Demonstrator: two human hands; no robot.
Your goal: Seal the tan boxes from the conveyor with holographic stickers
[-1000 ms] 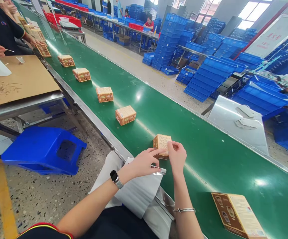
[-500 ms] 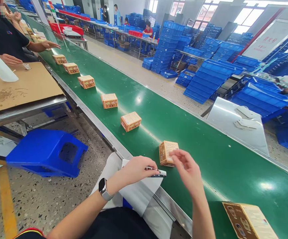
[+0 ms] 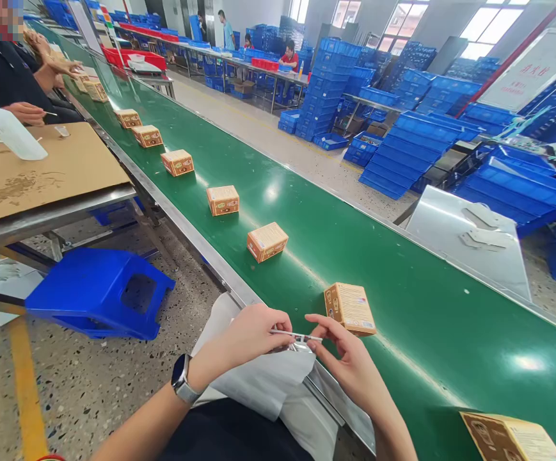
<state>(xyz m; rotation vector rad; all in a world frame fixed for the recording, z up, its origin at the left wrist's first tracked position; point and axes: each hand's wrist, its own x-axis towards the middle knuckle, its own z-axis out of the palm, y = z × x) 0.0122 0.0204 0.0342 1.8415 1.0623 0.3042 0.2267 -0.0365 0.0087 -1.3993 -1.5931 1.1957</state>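
Stacks of blue plastic crates (image 3: pixel 328 89) stand across the workshop, beyond our glossy green conveyor belt (image 3: pixel 393 275). To our left, a counter topped with brown cardboard (image 3: pixel 80 153) carries a translucent white bottle (image 3: pixel 21 137), and a blue plastic stool (image 3: pixel 83 282) stands near it, lower down. Our left hand (image 3: pixel 256 331), with a metal-banded watch (image 3: pixel 184 379) at its wrist, grips a thin, flat, whitish strip (image 3: pixel 301 337) above a pale white sheet (image 3: pixel 263 384) at the belt's near edge. Our right hand (image 3: pixel 347 358) is at the strip's other end, thumb and fingers parted around it; we cannot tell whether they pinch it. Just beyond the right hand, a brown-and-cream cardboard box (image 3: pixel 349 308) rests on the belt; whether our knuckles touch it we cannot tell. It lies farther from the left hand, ahead and to the right. Similar boxes (image 3: pixel 268 242) line the belt away to the left, and one larger-looking printed carton (image 3: pixel 512 438) lies at lower right, cut off by the view's edge.
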